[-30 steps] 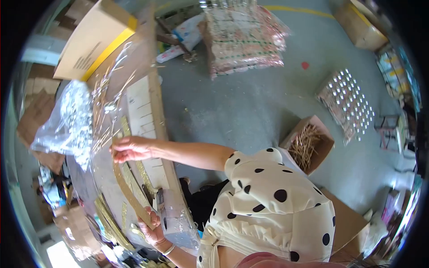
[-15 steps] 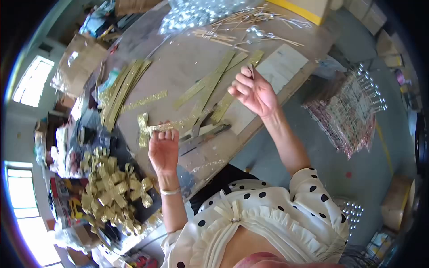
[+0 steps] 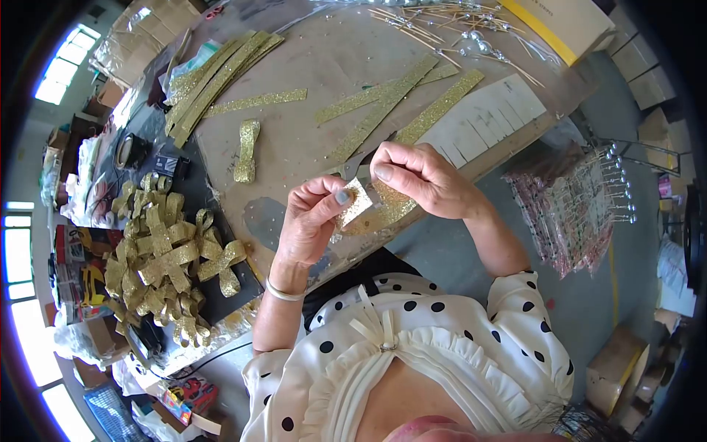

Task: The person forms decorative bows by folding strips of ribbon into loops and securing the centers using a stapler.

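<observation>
My left hand (image 3: 313,221) pinches one end of a gold glitter ribbon strip (image 3: 394,205) between thumb and fingers, its pale underside partly turned up. The strip bends down into a curve towards my right hand (image 3: 427,180), whose thumb and fingers are closed at its other side; the exact grip there is hidden. Behind the hands, a dark tool, perhaps scissors, is mostly covered. A looped piece of gold ribbon (image 3: 247,151) lies on the table to the left of my hands.
Gold ribbon bows (image 3: 169,258) are heaped at the left. Long gold strips (image 3: 221,85) lie stacked at the back left, with loose strips (image 3: 387,107) mid-table. A white marked board (image 3: 482,121) lies along the right edge. Thin sticks with silver beads (image 3: 475,44) and a carton (image 3: 563,26) are behind.
My hands have come together from wide apart, with the right lowered. The stretched strip is now bent between them. The looped piece beside my left hand now lies apart from it. The camera view has shifted.
</observation>
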`<state>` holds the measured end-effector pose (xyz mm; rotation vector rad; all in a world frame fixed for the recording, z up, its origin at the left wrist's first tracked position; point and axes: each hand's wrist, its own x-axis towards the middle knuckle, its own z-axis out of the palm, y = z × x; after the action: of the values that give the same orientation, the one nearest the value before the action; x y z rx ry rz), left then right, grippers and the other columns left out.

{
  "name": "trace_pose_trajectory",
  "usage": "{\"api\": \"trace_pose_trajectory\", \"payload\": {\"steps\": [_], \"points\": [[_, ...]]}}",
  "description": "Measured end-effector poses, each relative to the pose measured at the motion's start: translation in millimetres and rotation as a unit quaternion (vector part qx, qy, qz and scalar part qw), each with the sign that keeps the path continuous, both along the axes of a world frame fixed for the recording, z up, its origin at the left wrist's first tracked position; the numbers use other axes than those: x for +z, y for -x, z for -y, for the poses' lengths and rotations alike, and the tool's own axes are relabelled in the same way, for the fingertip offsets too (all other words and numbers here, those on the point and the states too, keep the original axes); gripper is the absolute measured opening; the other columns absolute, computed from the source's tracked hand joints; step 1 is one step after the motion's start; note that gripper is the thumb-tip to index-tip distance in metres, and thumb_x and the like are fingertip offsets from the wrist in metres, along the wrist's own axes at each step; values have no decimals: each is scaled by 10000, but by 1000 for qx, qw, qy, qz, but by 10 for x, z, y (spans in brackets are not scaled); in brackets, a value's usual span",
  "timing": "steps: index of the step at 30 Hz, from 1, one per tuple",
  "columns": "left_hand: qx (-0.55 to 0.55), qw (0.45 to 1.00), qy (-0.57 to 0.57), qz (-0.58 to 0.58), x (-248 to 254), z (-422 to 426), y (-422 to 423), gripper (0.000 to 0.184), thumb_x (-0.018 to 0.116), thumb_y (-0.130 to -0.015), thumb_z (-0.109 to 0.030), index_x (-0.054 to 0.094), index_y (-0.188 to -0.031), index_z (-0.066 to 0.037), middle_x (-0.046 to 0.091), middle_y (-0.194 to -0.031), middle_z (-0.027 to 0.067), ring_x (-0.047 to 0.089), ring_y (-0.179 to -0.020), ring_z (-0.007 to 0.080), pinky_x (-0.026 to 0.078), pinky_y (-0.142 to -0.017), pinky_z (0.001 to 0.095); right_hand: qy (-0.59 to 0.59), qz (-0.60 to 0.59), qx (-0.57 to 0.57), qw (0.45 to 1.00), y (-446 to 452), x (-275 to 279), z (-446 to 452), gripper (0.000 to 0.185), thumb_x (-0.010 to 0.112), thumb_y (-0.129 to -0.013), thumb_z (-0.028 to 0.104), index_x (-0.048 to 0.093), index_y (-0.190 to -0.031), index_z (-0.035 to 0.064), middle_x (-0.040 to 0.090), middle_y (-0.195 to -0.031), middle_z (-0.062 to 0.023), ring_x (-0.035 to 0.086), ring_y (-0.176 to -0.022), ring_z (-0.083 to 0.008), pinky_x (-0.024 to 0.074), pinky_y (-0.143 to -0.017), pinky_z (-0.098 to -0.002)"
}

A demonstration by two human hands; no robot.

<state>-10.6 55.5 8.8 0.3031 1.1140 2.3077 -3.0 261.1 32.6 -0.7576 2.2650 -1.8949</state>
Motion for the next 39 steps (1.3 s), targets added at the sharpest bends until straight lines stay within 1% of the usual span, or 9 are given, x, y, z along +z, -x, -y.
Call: {"api": "trace_pose_trajectory", "payload": {"steps": [9, 23, 28, 30, 31, 32, 36, 38, 39], "points": [[20, 998, 45, -29, 5, -77, -80, 102, 652, -787, -77, 622, -865, -18, 618, -784, 14, 538, -697, 65, 427, -627, 199, 19, -86, -66, 994, -108, 78, 148, 97, 485, -871, 19, 505, -965, 17, 406, -614, 29, 344, -548, -49, 301, -503, -205], [23, 997, 48, -50, 83, -205, -133, 117, 647, -779, -39, 665, -893, -17, 627, -779, 15, 499, -658, 47, 375, -558, 188, 18, -107, -43, 993, -163, 109, 74, 153, 497, -847, -10, 516, -998, 5, 424, -612, 16, 371, -558, -64, 327, -519, -206], [72, 980, 113, -146, 101, -201, -168, 98, 652, -762, -16, 674, -857, -4, 560, -686, -6, 441, -595, 45, 336, -511, 196, 35, -116, -44, 992, -150, 115, 46, 146, 511, -833, -15, 529, -978, -6, 501, -692, -22, 443, -600, -73, 381, -565, -206], [110, 969, 125, -180, 105, -224, -199, 100, 655, -760, -18, 673, -857, -1, 553, -682, -1, 437, -588, 46, 337, -510, 194, -56, -366, -189, 909, -94, 103, -17, 143, 532, -822, -2, 535, -964, -13, 530, -791, -71, 490, -649, -89, 413, -592, -216], [148, 956, 136, -215, 105, -239, -210, 102, 657, -759, -20, 673, -857, 1, 547, -678, 3, 433, -581, 48, 338, -509, 192, -19, -367, -203, 908, -116, 14, -80, 130, 540, -820, 11, 530, -946, -18, 527, -866, -106, 508, -685, -99, 412, -555, -221], [151, 955, 136, -215, 103, -252, -217, 102, 657, -759, -20, 673, -857, 1, 547, -678, 3, 433, -581, 48, 338, -509, 192, 36, -262, -280, 923, -275, -24, -32, 71, 537, -834, 39, 542, -848, -30, 544, -775, -84, 512, -638, -94, 401, -514, -219], [195, 947, 122, -224, 77, -290, -251, 113, 657, -763, -22, 670, -872, 2, 545, -680, 13, 443, -590, 50, 350, -513, 187, 102, -92, -214, 967, -413, -252, 34, 206, 551, -854, 105, 554, -685, -13, 516, -586, -16, 488, -531, -77, 379, -481, -204], [189, 950, 120, -217, 68, -312, -271, 115, 654, -765, -19, 669, -878, 2, 546, -684, 13, 447, -598, 50, 355, -515, 186, 111, -13, -202, 973, -469, -257, 116, 158, 574, -847, 115, 584, -740, -1, 552, -644, -22, 495, -547, -72, 383, -487, -203], [186, 950, 126, -217, 68, -321, -277, 121, 652, -769, -20, 667, -887, 4, 548, -691, 13, 449, -609, 50, 361, -519, 187, 215, 60, -189, 956, -463, -254, 190, 137, 586, -841, 115, 594, -768, 0, 564, -668, -23, 496, -553, -71, 387, -494, -202]]}}
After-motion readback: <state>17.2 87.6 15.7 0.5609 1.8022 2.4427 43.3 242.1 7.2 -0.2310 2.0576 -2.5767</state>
